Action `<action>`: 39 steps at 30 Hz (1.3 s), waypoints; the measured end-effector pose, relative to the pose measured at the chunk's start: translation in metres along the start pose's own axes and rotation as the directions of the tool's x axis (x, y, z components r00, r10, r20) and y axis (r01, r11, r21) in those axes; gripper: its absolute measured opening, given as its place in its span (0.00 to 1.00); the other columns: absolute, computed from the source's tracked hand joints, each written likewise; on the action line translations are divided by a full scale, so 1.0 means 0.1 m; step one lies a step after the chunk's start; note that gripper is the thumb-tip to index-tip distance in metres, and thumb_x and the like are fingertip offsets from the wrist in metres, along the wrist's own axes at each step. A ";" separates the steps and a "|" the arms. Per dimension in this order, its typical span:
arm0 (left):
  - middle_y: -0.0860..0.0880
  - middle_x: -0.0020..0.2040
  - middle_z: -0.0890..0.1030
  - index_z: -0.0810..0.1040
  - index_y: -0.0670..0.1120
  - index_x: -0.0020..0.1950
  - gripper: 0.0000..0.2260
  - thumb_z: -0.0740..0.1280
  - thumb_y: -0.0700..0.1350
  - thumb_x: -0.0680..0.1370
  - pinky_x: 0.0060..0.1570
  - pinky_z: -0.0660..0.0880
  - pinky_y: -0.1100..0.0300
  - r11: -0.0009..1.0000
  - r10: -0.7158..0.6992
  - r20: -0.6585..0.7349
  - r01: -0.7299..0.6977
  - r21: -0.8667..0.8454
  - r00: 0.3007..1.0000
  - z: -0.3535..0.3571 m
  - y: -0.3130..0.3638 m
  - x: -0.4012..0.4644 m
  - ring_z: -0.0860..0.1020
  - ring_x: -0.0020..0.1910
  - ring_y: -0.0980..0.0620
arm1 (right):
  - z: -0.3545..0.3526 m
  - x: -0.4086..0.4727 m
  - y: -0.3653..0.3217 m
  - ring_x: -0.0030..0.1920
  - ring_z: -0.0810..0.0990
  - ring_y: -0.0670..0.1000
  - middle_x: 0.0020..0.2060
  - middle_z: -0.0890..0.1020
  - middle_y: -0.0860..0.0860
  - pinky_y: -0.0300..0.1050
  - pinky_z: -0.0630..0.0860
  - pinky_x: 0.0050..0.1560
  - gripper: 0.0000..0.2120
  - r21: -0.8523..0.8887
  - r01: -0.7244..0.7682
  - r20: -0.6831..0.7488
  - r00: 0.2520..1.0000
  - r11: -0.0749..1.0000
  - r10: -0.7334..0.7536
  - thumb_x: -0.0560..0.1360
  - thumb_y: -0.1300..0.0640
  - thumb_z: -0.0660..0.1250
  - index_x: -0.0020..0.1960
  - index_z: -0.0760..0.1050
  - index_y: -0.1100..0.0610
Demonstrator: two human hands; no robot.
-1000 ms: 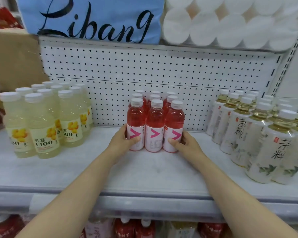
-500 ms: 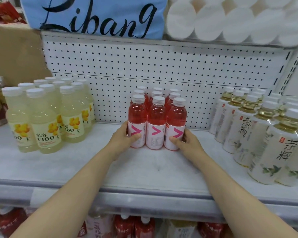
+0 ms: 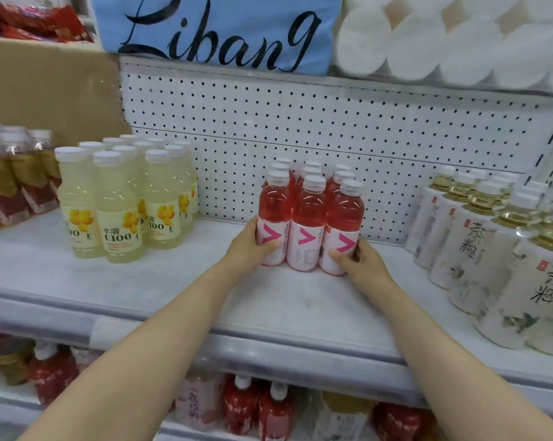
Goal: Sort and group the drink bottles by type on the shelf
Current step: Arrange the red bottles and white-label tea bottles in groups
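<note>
Grip: left hand (image 3: 248, 249) and right hand (image 3: 361, 262), fingers curled, clamp pink bottles (image 3: 307, 224) from both sides.
Risk: uneven squeeze likely tips middle bottle.

A shop aisle is shown: a white retail shelf (image 3: 77, 281) backed by pegboard (image 3: 332, 138), stocked with grouped drink bottles (image 3: 307, 218), tissue rolls (image 3: 443, 43) stacked above, more packaged goods (image 3: 256, 405) shelved below.

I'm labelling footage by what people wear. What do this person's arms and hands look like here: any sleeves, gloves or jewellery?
Both forearms are bare as far as the frame shows them: no sleeve in view. The left hand and right hand wear no gloves. No watch, bracelet or ring is visible on the wrists or on the fingers that show; some fingers are hidden behind the bottles.
</note>
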State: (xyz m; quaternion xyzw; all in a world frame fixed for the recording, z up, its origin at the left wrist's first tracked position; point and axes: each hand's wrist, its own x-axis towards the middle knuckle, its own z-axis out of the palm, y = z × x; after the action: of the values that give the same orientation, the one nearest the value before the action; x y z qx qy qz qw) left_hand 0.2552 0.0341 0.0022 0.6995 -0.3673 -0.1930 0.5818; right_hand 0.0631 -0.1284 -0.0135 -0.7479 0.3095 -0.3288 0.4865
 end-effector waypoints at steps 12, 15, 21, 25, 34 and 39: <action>0.50 0.79 0.65 0.60 0.46 0.81 0.30 0.67 0.51 0.82 0.74 0.64 0.55 0.965 0.244 -0.302 -0.201 0.166 0.921 -0.83 0.29 -0.45 0.65 0.77 0.52 | 0.62 -0.44 -1.22 0.72 0.72 0.49 0.71 0.74 0.51 0.45 0.66 0.73 0.31 -0.283 0.359 -0.455 0.766 0.889 -0.454 0.77 0.52 0.73 0.77 0.67 0.56; 0.50 0.75 0.70 0.65 0.45 0.78 0.26 0.68 0.47 0.82 0.71 0.65 0.59 0.908 0.419 -0.453 -0.349 0.233 0.787 -1.37 0.22 -0.63 0.67 0.74 0.53 | 1.37 -0.41 -1.46 0.66 0.76 0.48 0.67 0.78 0.49 0.47 0.71 0.71 0.28 -0.194 0.393 -0.302 0.848 0.899 -0.436 0.77 0.52 0.74 0.74 0.71 0.56; 0.44 0.75 0.68 0.65 0.43 0.77 0.28 0.70 0.47 0.80 0.75 0.61 0.51 0.930 0.362 -0.644 -0.209 0.303 0.674 -2.76 -0.33 -0.66 0.64 0.75 0.48 | 2.83 -0.45 -1.49 0.70 0.73 0.47 0.70 0.76 0.48 0.50 0.72 0.71 0.31 -0.153 0.238 0.077 0.970 0.959 -0.229 0.75 0.46 0.76 0.73 0.71 0.54; 0.47 0.75 0.70 0.62 0.48 0.81 0.38 0.75 0.54 0.75 0.70 0.69 0.49 0.977 0.122 -0.408 -0.038 0.208 0.905 -3.23 -0.69 -0.48 0.69 0.73 0.48 | 3.36 -0.50 -1.51 0.68 0.73 0.49 0.68 0.75 0.49 0.43 0.70 0.67 0.37 -0.181 0.179 0.061 0.983 0.967 -0.171 0.70 0.46 0.80 0.73 0.70 0.54; 0.54 0.56 0.84 0.76 0.55 0.66 0.26 0.80 0.48 0.71 0.58 0.79 0.53 0.983 0.170 -0.121 -0.160 0.087 0.978 -3.46 -0.91 -0.23 0.82 0.56 0.54 | 3.84 -0.54 -1.56 0.56 0.81 0.49 0.54 0.82 0.47 0.49 0.79 0.60 0.25 -0.193 0.069 -0.150 0.984 0.979 -0.099 0.69 0.49 0.80 0.62 0.76 0.51; 0.56 0.53 0.84 0.76 0.59 0.62 0.22 0.78 0.45 0.73 0.51 0.79 0.62 0.979 0.201 -0.084 -0.199 0.037 0.976 -3.54 -0.95 -0.22 0.83 0.53 0.56 | 3.88 -0.58 -1.59 0.53 0.82 0.44 0.53 0.83 0.46 0.34 0.78 0.51 0.24 -0.128 0.060 -0.161 0.984 0.990 -0.080 0.71 0.52 0.80 0.64 0.77 0.52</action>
State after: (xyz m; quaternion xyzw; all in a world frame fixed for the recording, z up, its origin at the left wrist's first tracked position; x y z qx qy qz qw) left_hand 0.5148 0.2931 -0.0037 0.6749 -0.4129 -0.0975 0.6038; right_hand 0.3589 0.1737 0.0031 -0.7569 0.3419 -0.3873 0.4003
